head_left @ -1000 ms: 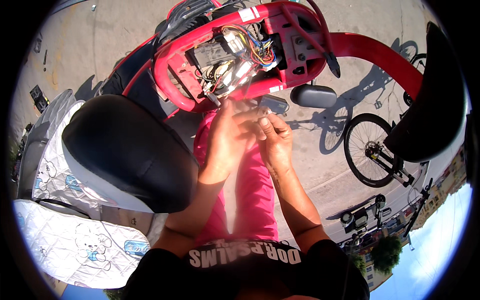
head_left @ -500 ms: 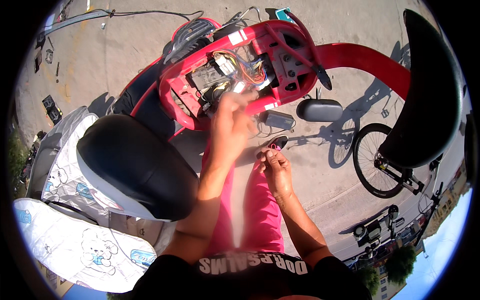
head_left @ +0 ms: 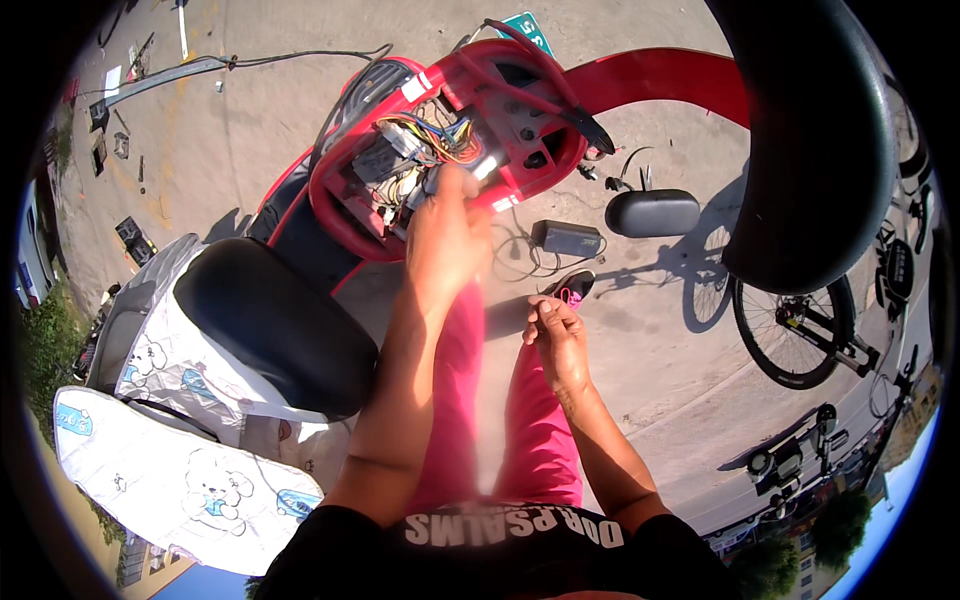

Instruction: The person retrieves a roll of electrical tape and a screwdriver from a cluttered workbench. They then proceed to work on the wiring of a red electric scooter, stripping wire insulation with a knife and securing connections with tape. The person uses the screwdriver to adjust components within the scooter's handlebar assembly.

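A red scooter body (head_left: 332, 205) has an open compartment holding colored wires (head_left: 450, 140), white connectors (head_left: 398, 136) and a dark boxy part (head_left: 372, 162). My left hand (head_left: 446, 230) reaches up to the lower part of this compartment, among or just over the wires; its fingers are blurred and partly hidden. My right hand (head_left: 555, 335) is lower, in front of my right leg in pink trousers. Its fingers are pinched together, and whatever they hold is too small to make out.
A black seat (head_left: 265, 320) lies left on a quilted white cover (head_left: 215, 500). A black curved seat (head_left: 810, 140) fills the upper right. On the concrete stand a bicycle (head_left: 790, 310), a black charger with cable (head_left: 565, 237) and scattered parts (head_left: 130, 240). A black oval pad (head_left: 650, 213) juts from the scooter.
My hands, close together a second ago, have separated. My left hand moved up to the wiring; my right hand dropped lower. The view has shifted, showing more ground behind the scooter.
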Available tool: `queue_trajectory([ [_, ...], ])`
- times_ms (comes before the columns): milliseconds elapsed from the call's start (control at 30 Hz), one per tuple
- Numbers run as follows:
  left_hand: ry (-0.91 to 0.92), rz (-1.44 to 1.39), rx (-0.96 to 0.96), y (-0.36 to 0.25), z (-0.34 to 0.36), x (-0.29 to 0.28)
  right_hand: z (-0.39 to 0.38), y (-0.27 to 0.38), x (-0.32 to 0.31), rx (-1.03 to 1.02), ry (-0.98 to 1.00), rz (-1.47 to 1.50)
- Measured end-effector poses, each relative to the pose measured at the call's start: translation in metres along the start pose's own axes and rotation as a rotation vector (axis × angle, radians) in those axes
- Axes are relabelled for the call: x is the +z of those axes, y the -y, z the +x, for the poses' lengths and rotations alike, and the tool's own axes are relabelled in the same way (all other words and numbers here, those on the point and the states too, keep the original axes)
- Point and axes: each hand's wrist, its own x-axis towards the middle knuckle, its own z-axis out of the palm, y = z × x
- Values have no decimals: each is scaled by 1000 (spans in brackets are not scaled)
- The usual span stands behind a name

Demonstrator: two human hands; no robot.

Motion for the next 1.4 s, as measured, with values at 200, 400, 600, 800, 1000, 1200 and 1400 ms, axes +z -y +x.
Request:
queue_trajectory([
  [200, 264, -84, -113, -5, -3, -6, -13, -4, -23, -23, 18, 29],
  [400, 322, 79, -163, -15, 1, -8, -13, -22, -59, -29, 41, 7],
  [600, 288, -101, -284, -17, 2, -2, 38, -36, -63, -82, 83, -33],
  [800, 366, -23, -293, -36, 5, 2, 73, -68, -55, -183, 166, 39],
  [1000, 336, 45, -285, -32, 5, 7, 94, -74, -27, -307, 259, 48],
  [1200, 339, 55, -274, -31, 5, 10, 116, -59, 2, -569, 272, -86],
  [1400, 302, 90, -288, -36, 4, 13, 136, -20, 40, -618, 215, 103],
])
